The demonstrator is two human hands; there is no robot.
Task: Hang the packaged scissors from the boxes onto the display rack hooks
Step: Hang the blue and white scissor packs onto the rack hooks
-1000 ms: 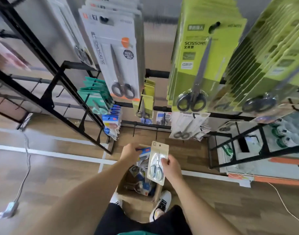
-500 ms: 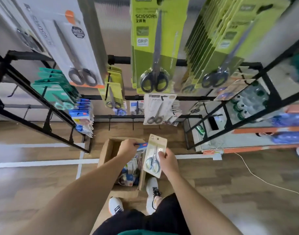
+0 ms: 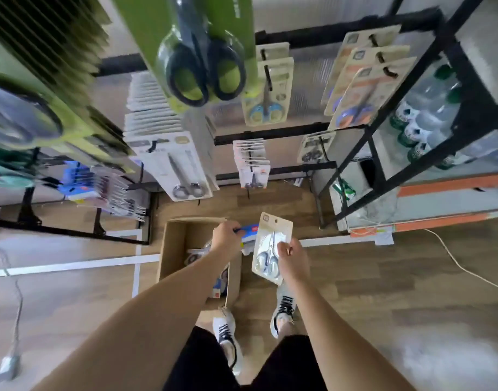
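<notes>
My right hand (image 3: 293,259) grips a beige-carded pack of small silver scissors (image 3: 270,246) by its right edge, held upright over the floor. My left hand (image 3: 226,238) pinches a blue-and-white pack (image 3: 249,234) just left of it, above an open cardboard box (image 3: 171,249) holding several more packs. The black display rack (image 3: 270,136) rises ahead with hooks of hanging scissors: white cards (image 3: 171,162), small white-and-orange cards (image 3: 252,165), beige cards (image 3: 270,88) and large green cards (image 3: 202,52) close to the camera.
A black shelf frame (image 3: 383,153) with bottles stands at the right. A white cable (image 3: 462,266) runs across the wood floor at right, another cable with a plug (image 3: 8,365) at left. My feet in white shoes (image 3: 225,331) stand beside the box.
My view has tilted down and shifted right, so the rack looms closer overhead. Both hands keep their packs, staying above and beside the box.
</notes>
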